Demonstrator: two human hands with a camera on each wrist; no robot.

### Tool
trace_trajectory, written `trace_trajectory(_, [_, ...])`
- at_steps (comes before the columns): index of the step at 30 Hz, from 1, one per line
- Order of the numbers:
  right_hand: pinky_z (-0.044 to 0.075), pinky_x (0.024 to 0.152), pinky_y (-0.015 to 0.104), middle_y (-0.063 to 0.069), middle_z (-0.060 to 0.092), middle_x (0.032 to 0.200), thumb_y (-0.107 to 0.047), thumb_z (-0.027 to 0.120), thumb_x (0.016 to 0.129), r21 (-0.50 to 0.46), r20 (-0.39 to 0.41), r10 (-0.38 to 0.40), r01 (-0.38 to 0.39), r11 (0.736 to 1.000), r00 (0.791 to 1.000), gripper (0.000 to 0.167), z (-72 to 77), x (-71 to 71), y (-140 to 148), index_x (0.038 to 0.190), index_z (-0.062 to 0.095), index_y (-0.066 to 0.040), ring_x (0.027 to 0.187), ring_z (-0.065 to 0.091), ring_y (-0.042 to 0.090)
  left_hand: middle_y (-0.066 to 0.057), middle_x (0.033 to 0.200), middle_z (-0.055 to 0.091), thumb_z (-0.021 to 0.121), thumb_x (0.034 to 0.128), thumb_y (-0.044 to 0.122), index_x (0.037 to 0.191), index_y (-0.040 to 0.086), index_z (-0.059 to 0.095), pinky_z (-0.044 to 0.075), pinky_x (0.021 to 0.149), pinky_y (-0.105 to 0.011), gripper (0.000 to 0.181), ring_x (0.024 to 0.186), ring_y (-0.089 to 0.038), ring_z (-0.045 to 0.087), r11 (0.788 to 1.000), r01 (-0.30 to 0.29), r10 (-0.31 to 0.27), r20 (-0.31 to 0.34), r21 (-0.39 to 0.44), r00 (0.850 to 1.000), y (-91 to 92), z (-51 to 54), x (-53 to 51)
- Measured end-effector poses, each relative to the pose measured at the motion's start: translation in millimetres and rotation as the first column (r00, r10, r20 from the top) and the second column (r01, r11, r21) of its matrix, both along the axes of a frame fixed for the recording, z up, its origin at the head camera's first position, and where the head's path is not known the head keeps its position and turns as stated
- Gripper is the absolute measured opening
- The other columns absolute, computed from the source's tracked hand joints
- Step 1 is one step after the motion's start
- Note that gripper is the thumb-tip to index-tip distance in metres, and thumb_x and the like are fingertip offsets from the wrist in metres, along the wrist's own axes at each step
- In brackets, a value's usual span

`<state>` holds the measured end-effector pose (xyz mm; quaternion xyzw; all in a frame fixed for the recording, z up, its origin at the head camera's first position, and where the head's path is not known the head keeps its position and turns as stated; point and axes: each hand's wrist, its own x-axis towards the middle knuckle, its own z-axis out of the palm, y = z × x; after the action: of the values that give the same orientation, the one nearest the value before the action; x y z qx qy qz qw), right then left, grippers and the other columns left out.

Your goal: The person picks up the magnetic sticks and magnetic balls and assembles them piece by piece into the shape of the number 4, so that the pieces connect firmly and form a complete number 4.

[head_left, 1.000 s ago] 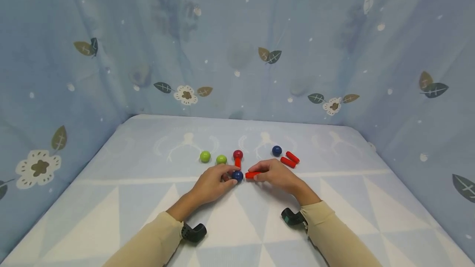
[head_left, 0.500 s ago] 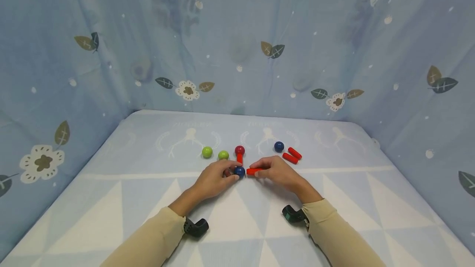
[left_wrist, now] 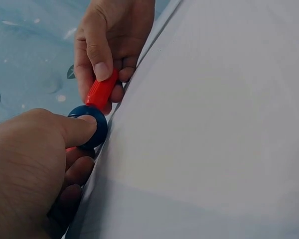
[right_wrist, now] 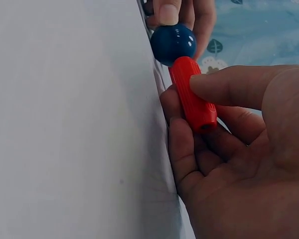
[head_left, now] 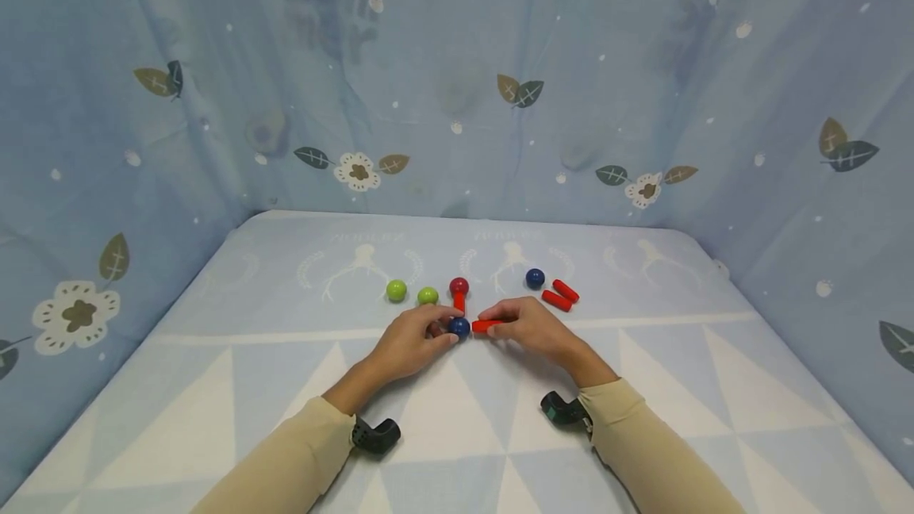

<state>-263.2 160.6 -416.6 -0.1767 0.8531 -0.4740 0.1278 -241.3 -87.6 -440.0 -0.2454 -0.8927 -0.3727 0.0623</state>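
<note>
My left hand (head_left: 410, 342) pinches a dark blue ball (head_left: 459, 328) between thumb and fingers. In the right wrist view the same ball (right_wrist: 173, 45) shows a glossy surface. Thumb and fingers of my right hand (head_left: 531, 331) grip a red ridged rod (right_wrist: 193, 94), with a hole in its near end. The rod's other end points at the ball; whether they touch I cannot tell. Just beyond the blue ball, another red rod (head_left: 459, 304) runs away from me to a dark red ball (head_left: 459, 286). Its near end is partly hidden by my left fingers.
Two green balls, one farther left (head_left: 396, 290) and one nearer my left hand (head_left: 428, 296), lie on the cloth-covered table (head_left: 500, 450). Behind my right hand lie a second blue ball (head_left: 535, 278) and two loose red rods (head_left: 556, 301). A patterned blue curtain (head_left: 457, 86) surrounds the table.
The head view has shifted slightly. Both hands keep their hold on the blue ball and red rod, with little visible movement between them.
</note>
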Motion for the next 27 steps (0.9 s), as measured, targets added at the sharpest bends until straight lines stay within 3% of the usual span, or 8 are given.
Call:
trace_trajectory(17, [0.047,0.081,0.035,0.0,0.07,0.105,-0.009,0.07,0.091,-0.015,-0.007,0.003,-0.004,1.0,1.0,0.022,1.4,4.5,-3.0,0.112,0.076,-0.014,0.097,0.056,0.022,0.011,0.096,0.066,0.076,0.0903,0.02,0.123,0.018,0.069,0.049,0.071,-0.029,0.033,0.078,-0.006,0.058,1.0,0.008,-0.008,0.016,0.009,1.0,0.2,-1.1,0.5])
trace_trajectory(27, [0.046,0.078,0.035,0.001,0.07,0.103,-0.01,0.071,0.091,-0.042,0.004,0.014,-0.014,0.999,1.0,0.02,-0.5,3.4,-4.7,0.111,0.074,-0.012,0.092,0.056,0.022,0.008,0.104,0.064,0.075,0.0911,0.031,0.132,0.025,0.067,0.047,0.07,-0.029,0.042,0.08,-0.005,0.057,0.998,-0.002,0.001,-0.017,-0.067,1.0,0.6,2.7,3.0])
